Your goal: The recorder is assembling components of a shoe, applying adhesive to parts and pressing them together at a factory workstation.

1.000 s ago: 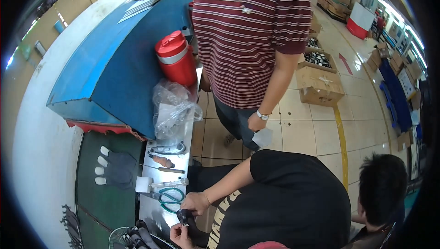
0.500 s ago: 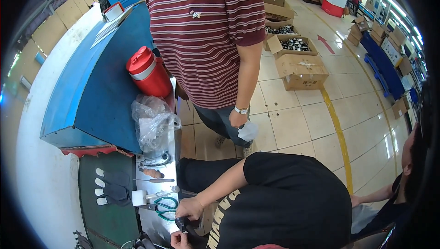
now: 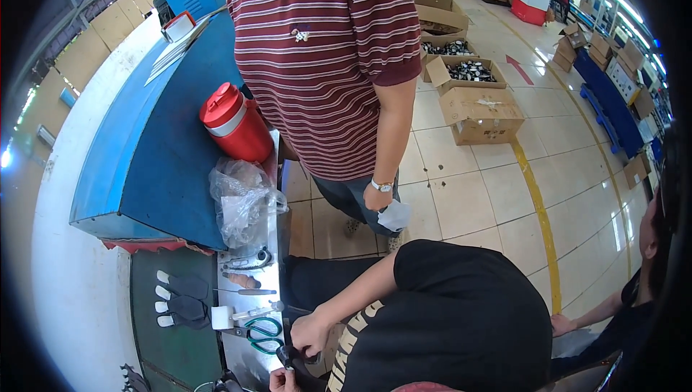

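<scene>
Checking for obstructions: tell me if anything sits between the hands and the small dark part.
Nothing visible does: the upper hand and lower hand are on the small dark part at the bench edge; green-handled scissors lie beside them.

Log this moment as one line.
hands: left hand and right hand on small dark part | grip: unclear | nearby: green-handled scissors on bench | standing: person in striped shirt

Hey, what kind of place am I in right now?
Most likely a factory or workshop floor: open cardboard boxes of small parts stand on the tiled floor, a yellow floor line marks a lane, and scissors lie on a metal workbench.
</scene>
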`<action>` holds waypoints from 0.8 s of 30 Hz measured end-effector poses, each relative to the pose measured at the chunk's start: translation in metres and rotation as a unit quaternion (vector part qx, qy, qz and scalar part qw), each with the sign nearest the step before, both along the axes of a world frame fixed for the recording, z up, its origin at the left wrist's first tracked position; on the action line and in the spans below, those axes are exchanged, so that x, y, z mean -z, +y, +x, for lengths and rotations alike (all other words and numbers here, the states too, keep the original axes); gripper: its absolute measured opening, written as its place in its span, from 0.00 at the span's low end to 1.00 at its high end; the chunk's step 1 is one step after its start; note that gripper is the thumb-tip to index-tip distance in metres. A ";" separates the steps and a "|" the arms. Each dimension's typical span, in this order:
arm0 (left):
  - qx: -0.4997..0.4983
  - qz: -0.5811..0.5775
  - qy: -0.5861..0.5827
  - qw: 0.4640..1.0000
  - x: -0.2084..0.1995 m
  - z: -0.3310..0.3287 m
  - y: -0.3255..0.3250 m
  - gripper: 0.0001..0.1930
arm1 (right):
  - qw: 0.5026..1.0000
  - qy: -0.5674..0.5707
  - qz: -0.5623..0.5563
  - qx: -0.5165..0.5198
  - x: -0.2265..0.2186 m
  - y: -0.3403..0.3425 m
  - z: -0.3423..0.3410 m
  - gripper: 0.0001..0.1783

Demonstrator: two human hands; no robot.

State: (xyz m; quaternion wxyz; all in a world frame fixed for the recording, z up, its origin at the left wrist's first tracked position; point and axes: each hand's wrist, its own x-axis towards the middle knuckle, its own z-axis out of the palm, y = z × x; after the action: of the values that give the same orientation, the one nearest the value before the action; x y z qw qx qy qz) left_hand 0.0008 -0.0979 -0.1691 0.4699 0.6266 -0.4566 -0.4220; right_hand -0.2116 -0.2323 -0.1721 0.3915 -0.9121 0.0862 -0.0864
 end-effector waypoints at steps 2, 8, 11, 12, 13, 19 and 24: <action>0.002 -0.006 0.002 1.000 0.001 0.000 -0.001 0.06 | 1.000 -0.021 0.000 0.010 0.004 0.001 -0.006 0.16; -0.006 -0.005 -0.001 1.000 0.002 -0.001 -0.002 0.06 | 0.999 -0.002 -0.002 0.044 -0.006 -0.003 -0.012 0.18; -0.015 -0.001 0.002 1.000 0.003 -0.001 -0.002 0.06 | 0.998 0.000 0.014 0.057 -0.013 -0.005 -0.014 0.19; -0.020 -0.001 0.008 1.000 0.004 -0.001 -0.002 0.06 | 0.998 -0.003 0.020 0.062 -0.014 -0.006 -0.015 0.20; -0.019 -0.001 0.008 1.000 0.005 0.000 -0.002 0.06 | 0.998 -0.004 0.020 0.063 -0.015 -0.006 -0.016 0.20; -0.004 -0.012 -0.003 1.000 0.006 0.002 -0.003 0.06 | 0.997 -0.029 0.032 0.072 -0.009 -0.003 -0.018 0.36; -0.006 0.006 -0.006 1.000 0.007 0.002 -0.002 0.06 | 0.994 -0.050 0.078 0.061 -0.013 -0.003 -0.019 0.51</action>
State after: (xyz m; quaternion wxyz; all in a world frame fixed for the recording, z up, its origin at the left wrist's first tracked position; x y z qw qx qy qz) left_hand 0.0029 -0.1000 -0.1762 0.4658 0.6346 -0.4536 -0.4178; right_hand -0.2308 -0.2352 -0.1586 0.4589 -0.8666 0.1283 -0.1483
